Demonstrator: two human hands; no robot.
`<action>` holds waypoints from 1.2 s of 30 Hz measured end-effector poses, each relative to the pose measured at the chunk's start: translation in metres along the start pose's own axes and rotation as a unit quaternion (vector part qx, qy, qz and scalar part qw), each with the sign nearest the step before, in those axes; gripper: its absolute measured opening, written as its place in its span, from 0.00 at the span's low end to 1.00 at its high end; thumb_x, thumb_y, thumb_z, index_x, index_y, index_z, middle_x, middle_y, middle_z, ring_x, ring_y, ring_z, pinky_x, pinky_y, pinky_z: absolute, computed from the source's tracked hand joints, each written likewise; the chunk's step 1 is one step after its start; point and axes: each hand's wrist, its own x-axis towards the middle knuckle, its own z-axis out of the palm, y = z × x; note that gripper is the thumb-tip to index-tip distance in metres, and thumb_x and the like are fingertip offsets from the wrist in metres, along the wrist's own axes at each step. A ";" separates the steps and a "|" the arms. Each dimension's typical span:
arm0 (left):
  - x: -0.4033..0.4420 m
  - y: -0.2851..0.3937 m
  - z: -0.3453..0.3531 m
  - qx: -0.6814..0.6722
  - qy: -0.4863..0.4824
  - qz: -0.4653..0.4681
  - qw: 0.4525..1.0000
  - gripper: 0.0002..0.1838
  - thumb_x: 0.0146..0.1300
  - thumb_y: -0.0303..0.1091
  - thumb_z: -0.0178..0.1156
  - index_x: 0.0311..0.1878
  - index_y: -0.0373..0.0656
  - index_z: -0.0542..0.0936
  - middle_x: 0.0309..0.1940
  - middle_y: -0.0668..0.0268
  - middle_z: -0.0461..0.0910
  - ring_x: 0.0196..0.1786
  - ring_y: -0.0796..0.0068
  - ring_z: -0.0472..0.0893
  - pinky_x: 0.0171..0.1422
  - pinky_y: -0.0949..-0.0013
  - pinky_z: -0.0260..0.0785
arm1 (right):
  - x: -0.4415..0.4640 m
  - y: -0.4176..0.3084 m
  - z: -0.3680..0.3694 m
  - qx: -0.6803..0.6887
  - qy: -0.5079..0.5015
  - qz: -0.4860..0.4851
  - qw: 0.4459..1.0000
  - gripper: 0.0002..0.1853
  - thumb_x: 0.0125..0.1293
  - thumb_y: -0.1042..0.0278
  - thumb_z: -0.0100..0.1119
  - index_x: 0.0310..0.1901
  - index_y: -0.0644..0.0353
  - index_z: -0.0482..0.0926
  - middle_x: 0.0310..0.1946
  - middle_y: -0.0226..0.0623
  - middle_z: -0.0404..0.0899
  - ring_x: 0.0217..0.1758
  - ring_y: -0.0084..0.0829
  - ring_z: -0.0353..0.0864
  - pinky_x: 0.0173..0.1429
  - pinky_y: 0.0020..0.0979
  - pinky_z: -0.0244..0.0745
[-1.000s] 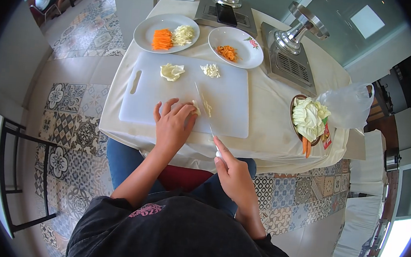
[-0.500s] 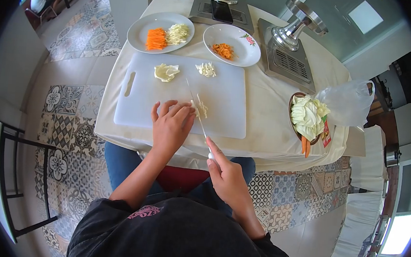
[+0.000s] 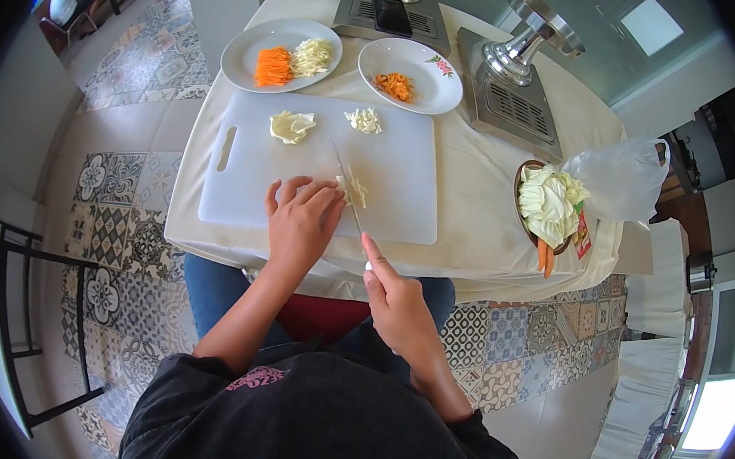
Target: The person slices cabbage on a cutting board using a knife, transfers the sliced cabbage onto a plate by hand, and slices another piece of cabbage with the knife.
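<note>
On the white cutting board (image 3: pixel 241 194), my left hand (image 3: pixel 299 217) presses a small piece of pale cabbage with its fingertips. My right hand (image 3: pixel 398 299) is closed round the white handle of a knife (image 3: pixel 349 187), its index finger stretched along the top. The blade lies against the cabbage beside my left fingertips, with thin cut strips (image 3: pixel 358 192) just right of it. Farther back on the board sit a cabbage leaf piece (image 3: pixel 292 127) and a small pile of chopped cabbage (image 3: pixel 364 120).
Behind the board are a plate (image 3: pixel 239 57) of carrot and cabbage strips and a bowl (image 3: pixel 435 86) with orange shreds. Metal stands (image 3: pixel 515 103) and a phone (image 3: pixel 392 16) are farther back. At right, a brown bowl (image 3: pixel 520 214) holds cabbage and carrots. A seated person is far left.
The knife has shifted slightly left toward my left fingertips, and the cut strips beside the blade look more spread. The whole view has drifted a little, so the board sits farther left.
</note>
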 end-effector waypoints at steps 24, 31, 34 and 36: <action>-0.001 0.001 0.000 -0.008 -0.004 -0.006 1.000 0.06 0.62 0.33 0.68 0.42 0.50 0.84 0.47 0.75 0.86 0.60 0.65 0.79 0.73 0.44 0.54 | -0.007 0.000 0.003 -0.012 0.017 -0.031 0.999 0.27 0.75 0.69 0.50 0.75 0.52 0.65 0.21 0.55 0.74 0.23 0.53 0.77 0.34 0.44 0.73; -0.002 0.003 -0.001 0.001 -0.006 -0.006 1.000 0.08 0.62 0.32 0.66 0.44 0.50 0.82 0.49 0.74 0.85 0.62 0.65 0.78 0.74 0.43 0.53 | -0.020 0.002 0.002 -0.098 0.014 -0.017 0.995 0.27 0.74 0.66 0.52 0.74 0.46 0.67 0.28 0.51 0.82 0.31 0.53 0.82 0.38 0.49 0.75; -0.002 0.002 0.000 0.005 0.002 0.001 1.000 0.06 0.64 0.35 0.64 0.44 0.50 0.82 0.48 0.75 0.85 0.61 0.66 0.78 0.74 0.44 0.52 | -0.025 0.004 -0.005 -0.083 0.014 -0.017 0.996 0.27 0.74 0.66 0.53 0.74 0.44 0.68 0.30 0.50 0.83 0.33 0.52 0.83 0.39 0.49 0.76; -0.002 0.002 0.001 0.009 0.001 0.003 1.000 0.07 0.64 0.35 0.65 0.45 0.51 0.82 0.48 0.75 0.85 0.61 0.66 0.78 0.74 0.44 0.52 | -0.023 0.009 -0.006 -0.071 0.023 -0.028 0.997 0.27 0.73 0.65 0.53 0.73 0.43 0.69 0.30 0.49 0.83 0.33 0.52 0.83 0.39 0.48 0.76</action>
